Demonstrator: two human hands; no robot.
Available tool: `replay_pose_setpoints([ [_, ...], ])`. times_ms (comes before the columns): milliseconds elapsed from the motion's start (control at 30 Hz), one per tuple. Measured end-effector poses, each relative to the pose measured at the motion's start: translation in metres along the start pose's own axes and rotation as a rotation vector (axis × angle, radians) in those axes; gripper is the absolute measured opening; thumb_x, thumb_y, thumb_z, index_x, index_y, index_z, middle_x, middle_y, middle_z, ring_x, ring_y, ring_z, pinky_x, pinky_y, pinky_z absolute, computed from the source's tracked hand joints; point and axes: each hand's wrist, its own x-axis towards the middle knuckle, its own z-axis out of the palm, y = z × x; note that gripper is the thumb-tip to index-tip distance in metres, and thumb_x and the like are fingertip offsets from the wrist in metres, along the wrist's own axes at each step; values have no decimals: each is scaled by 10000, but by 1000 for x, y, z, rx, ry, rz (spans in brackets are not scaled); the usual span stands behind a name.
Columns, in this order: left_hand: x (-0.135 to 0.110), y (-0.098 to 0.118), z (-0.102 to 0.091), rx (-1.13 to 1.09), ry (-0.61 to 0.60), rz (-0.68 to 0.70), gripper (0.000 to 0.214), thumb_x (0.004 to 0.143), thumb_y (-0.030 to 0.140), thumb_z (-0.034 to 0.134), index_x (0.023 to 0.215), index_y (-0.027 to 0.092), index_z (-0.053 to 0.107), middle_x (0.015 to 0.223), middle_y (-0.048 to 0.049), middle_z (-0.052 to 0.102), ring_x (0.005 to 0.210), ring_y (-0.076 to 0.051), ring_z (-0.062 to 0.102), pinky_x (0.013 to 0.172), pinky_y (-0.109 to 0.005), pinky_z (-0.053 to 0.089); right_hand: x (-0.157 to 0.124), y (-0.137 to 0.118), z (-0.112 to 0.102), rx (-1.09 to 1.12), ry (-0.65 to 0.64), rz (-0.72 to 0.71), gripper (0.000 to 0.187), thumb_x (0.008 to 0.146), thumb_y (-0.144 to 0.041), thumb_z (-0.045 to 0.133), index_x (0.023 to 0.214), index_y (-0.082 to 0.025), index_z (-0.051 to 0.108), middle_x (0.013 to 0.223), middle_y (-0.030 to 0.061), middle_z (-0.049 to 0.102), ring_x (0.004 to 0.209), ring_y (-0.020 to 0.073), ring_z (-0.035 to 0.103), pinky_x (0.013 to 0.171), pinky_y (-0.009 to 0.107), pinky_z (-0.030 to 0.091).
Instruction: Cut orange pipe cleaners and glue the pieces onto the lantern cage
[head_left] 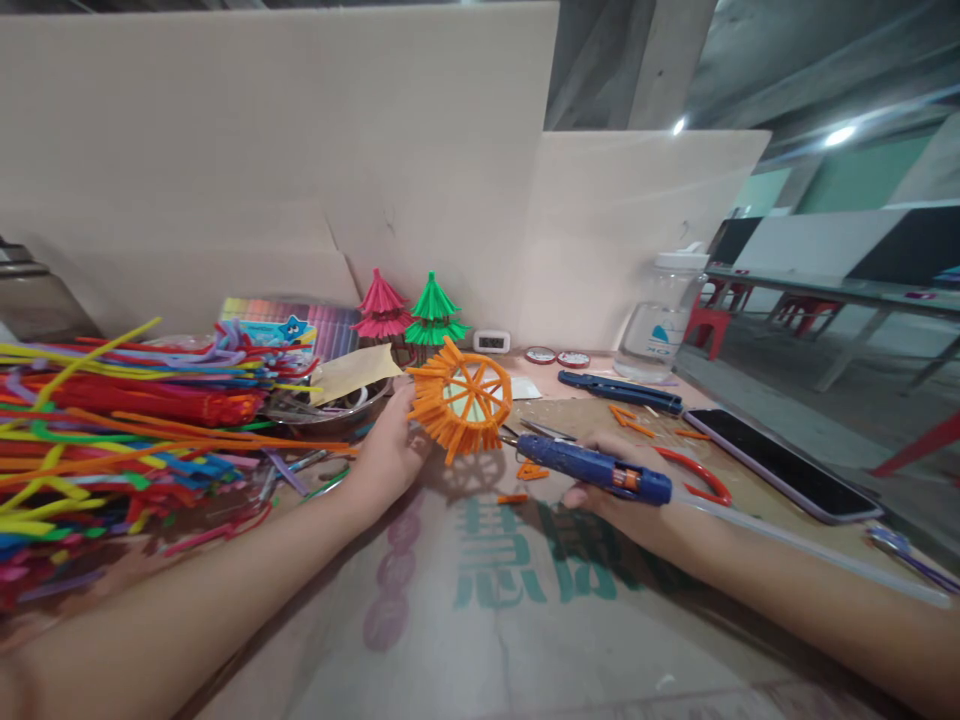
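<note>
In my left hand (396,440) is an orange pipe-cleaner piece (459,400), a spoked ring with short strands fringing its left and lower sides. My fingers close on its left edge and hold it above the table. My right hand (600,490) grips a blue hot glue gun (585,465), its metal tip pointing left at the lower right rim of the ring. Whether the tip touches the ring I cannot tell. A clear glue stick (810,550) trails from the gun's back end over my forearm. Short orange offcuts (532,470) lie beneath the tip.
Pipe cleaners of many colours (135,430) heap on the left beside a metal bowl (330,405). A pink tree (379,305) and a green tree (433,312) stand behind. On the right are a utility knife (619,391), a phone (780,462), orange-handled tool (701,475) and water bottle (656,325).
</note>
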Motion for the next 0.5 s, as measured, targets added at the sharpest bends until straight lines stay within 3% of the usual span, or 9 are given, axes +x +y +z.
replay_pose_setpoints([
  [500, 2, -4, 0, -6, -10, 34, 497, 772, 94, 546, 1257, 195, 520, 1332, -95, 557, 1287, -282, 489, 1113, -493, 386, 1, 1, 2, -4, 14, 6, 167, 725, -357, 698, 823, -230, 655, 707, -7, 680, 639, 192, 629, 550, 286, 468],
])
